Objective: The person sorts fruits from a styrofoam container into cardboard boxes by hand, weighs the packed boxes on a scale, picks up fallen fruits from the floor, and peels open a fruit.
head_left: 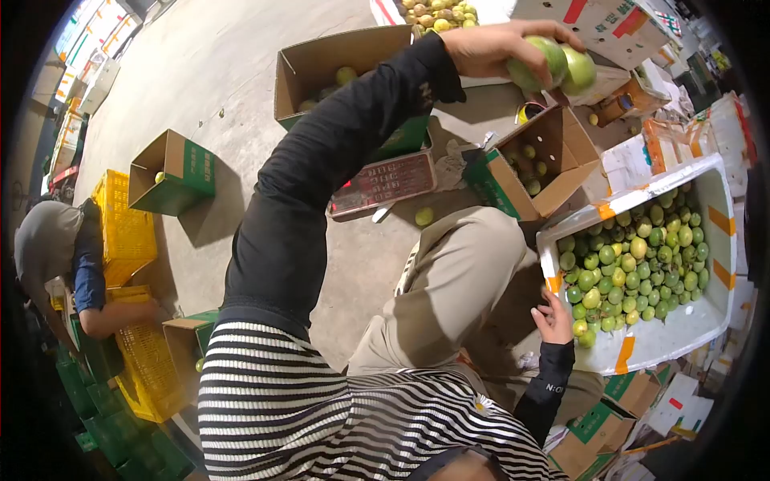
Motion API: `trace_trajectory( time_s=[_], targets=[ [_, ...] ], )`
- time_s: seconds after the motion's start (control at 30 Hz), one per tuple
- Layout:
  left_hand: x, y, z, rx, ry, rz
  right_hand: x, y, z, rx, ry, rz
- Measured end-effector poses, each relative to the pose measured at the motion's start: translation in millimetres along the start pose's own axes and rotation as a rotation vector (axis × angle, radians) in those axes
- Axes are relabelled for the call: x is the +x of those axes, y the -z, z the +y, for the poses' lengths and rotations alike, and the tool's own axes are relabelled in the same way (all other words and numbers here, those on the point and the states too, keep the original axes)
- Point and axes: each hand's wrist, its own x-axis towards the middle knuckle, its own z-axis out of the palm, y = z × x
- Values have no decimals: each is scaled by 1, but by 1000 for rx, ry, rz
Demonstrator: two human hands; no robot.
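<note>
The right hand [553,322], empty with fingers loosely bent, is at the rim of the white foam box [696,330], which sits beside the knee, seemingly for easy reach. Beyond, the left hand [501,46] grasps two green fruits [579,70] together (one palm spans both, probably saving a trip), above an open carton [576,136]. Farther off, another person [87,268] bends beside yellow crates [128,232].

Cardboard boxes [345,76], yellow plastic crates [128,228] and a foam bin of round green fruit [638,264] crowd the bare concrete floor [345,264] of a produce packing area. A scale [385,184] sits among the boxes.
</note>
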Motion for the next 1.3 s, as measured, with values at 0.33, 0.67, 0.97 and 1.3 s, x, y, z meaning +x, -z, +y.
trace_trajectory(
  time_s=[0.33, 0.67, 0.97, 1.3],
  targets=[
    [-155, 92, 45, 471, 355, 376, -4, 0, 33, -54, 10, -7],
    [-44, 5, 56, 210, 93, 336, 9, -13, -14, -129, 82, -30],
    [-76, 32, 32, 950, 289, 404, -6, -25, 7, -94, 28, -39],
    [-231, 80, -65, 1718, 492, 826, 11, -11, -36, -283, 155, -140]
  ],
)
